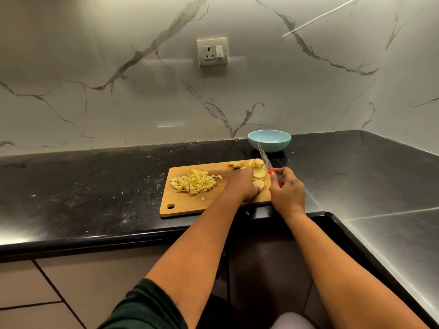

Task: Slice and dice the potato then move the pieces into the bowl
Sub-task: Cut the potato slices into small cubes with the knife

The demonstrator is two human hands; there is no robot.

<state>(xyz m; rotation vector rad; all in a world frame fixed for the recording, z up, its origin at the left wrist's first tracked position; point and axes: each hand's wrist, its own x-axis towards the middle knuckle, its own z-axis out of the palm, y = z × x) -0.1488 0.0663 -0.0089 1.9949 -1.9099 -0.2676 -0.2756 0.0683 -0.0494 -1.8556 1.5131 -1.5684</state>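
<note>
A person stands at the dark tabletop (95,186) with both bare arms reaching over a wooden cutting board (190,205). The right hand (287,191) has its fingers (276,173) clenched around the red handle of a knife (266,160), and the blade angles up and away from those fingers toward the far edge of the board, lifted clear of the wood. The left hand (244,184) lies palm down on the board, its fingers (241,170) stretched forward and loosely released, gripping nothing that I can make out; their tips reach toward a couple of small potato bits near the board's far edge.

Between the two hands, just beside the left fingers, runs a row of round potato slices (258,173), overlapping one another from the near side to the far corner of the board. Well to the left of the left fingers sits a heap of diced potato (194,182), pale yellow cubes with a few strays around it. Beyond the knife tip, off the board and near the marble wall, stands a light blue bowl (269,141); no potato shows inside it. A wall socket (212,51) is set in the marble above.
</note>
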